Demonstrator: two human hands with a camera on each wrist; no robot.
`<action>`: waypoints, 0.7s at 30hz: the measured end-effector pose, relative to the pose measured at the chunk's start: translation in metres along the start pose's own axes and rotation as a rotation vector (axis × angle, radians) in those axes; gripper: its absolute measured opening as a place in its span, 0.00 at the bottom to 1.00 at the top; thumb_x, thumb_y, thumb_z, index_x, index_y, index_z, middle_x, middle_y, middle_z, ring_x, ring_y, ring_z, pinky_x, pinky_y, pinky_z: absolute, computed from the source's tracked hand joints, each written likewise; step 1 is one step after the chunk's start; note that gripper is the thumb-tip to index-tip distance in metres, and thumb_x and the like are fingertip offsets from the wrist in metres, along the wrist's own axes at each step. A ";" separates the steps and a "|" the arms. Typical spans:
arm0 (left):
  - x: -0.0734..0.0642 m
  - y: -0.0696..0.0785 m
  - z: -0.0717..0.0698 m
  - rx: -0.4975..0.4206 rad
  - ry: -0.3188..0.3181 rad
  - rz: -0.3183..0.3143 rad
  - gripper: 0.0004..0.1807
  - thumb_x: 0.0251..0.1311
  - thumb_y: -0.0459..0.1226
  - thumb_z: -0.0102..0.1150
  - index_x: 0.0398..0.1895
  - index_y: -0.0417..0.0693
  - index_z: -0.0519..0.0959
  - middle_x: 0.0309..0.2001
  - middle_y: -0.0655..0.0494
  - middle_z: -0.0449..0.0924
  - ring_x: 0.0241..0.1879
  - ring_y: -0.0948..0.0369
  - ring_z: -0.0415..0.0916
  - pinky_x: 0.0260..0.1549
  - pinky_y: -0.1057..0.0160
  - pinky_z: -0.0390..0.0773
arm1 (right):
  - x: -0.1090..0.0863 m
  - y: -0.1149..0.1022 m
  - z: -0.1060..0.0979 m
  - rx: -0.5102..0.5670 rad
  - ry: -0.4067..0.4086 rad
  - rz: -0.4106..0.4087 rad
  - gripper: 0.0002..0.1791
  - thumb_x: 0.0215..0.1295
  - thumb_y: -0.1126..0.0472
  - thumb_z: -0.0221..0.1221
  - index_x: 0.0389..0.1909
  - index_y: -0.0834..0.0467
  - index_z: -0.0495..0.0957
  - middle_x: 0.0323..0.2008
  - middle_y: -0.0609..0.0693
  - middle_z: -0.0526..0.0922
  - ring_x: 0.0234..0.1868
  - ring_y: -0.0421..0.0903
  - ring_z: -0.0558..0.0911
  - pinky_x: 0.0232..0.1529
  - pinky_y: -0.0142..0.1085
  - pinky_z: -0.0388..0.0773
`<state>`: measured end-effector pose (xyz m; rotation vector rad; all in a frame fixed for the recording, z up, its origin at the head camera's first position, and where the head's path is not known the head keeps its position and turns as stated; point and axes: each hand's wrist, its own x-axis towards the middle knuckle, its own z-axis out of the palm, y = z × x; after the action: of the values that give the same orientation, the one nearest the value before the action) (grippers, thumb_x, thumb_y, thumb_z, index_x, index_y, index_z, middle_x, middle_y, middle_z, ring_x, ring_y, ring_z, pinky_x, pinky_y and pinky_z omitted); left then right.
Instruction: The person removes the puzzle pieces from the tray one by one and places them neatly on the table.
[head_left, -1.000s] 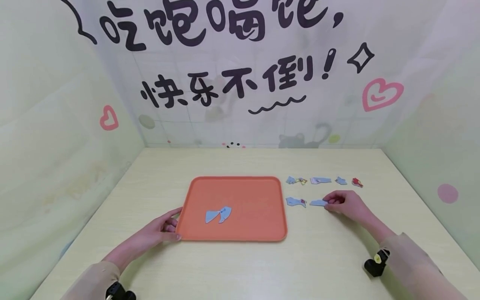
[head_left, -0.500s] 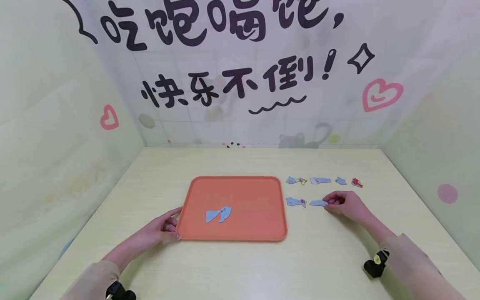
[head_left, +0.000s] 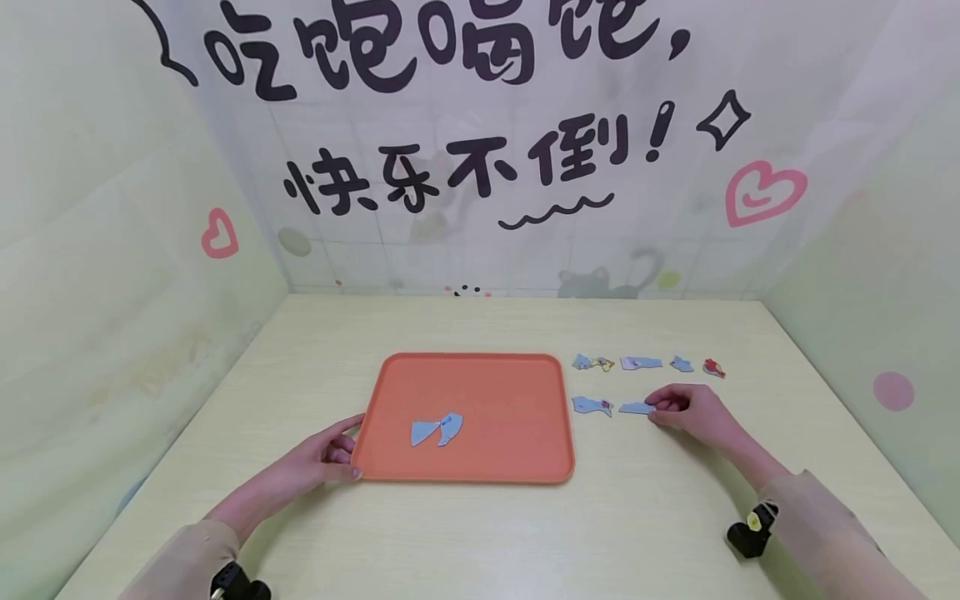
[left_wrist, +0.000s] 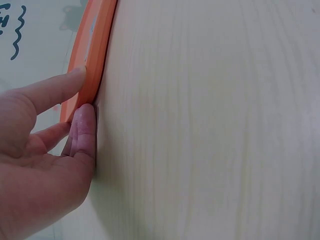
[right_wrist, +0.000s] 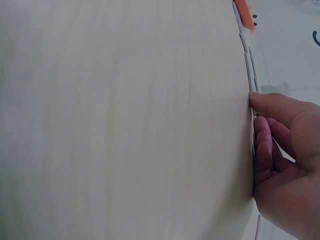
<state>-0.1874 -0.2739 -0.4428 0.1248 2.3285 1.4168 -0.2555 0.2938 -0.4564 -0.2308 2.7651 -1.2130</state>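
Note:
An orange-red tray (head_left: pixel 510 417) lies flat on the table, with two light blue puzzle pieces (head_left: pixel 451 428) side by side in its left half. My left hand (head_left: pixel 318 458) grips the tray's near left corner; in the left wrist view its thumb (left_wrist: pixel 75 80) presses on the rim and the other fingers bend against the side. Right of the tray, my right hand (head_left: pixel 693 410) pinches the right end of a narrow light blue puzzle piece (head_left: pixel 633 408) at table level. Thumb and fingertips cover that end. In the right wrist view the thumb (right_wrist: pixel 272 104) touches the table's surface line.
Another puzzle piece (head_left: pixel 592 405), blue with a red spot, lies between tray and right hand. Behind it runs a row of several pieces, among them a long blue one (head_left: pixel 642 362) and a red one (head_left: pixel 714 367). A printed cloth wall (head_left: pixel 480 250) encloses the table's back and sides.

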 end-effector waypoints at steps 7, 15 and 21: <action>-0.001 0.001 0.000 -0.009 -0.010 0.001 0.50 0.58 0.35 0.68 0.79 0.44 0.49 0.50 0.45 0.68 0.45 0.58 0.66 0.40 0.67 0.71 | 0.001 0.002 0.000 0.012 -0.007 -0.005 0.17 0.61 0.59 0.67 0.47 0.64 0.82 0.36 0.53 0.82 0.34 0.40 0.75 0.34 0.26 0.73; 0.000 0.000 0.000 -0.011 -0.014 0.002 0.50 0.57 0.35 0.68 0.79 0.44 0.49 0.52 0.45 0.68 0.46 0.59 0.65 0.41 0.68 0.70 | 0.002 0.006 -0.005 0.013 -0.075 -0.017 0.21 0.60 0.59 0.68 0.52 0.63 0.80 0.39 0.53 0.79 0.38 0.43 0.73 0.36 0.26 0.72; -0.002 0.001 -0.001 -0.008 -0.009 -0.008 0.50 0.57 0.34 0.68 0.79 0.45 0.49 0.51 0.46 0.67 0.45 0.59 0.65 0.40 0.68 0.70 | 0.002 0.004 -0.006 -0.001 -0.090 -0.038 0.21 0.60 0.59 0.68 0.52 0.64 0.79 0.39 0.53 0.79 0.37 0.43 0.72 0.36 0.26 0.71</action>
<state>-0.1862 -0.2745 -0.4416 0.1194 2.3130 1.4193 -0.2585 0.3005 -0.4559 -0.3313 2.6961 -1.1791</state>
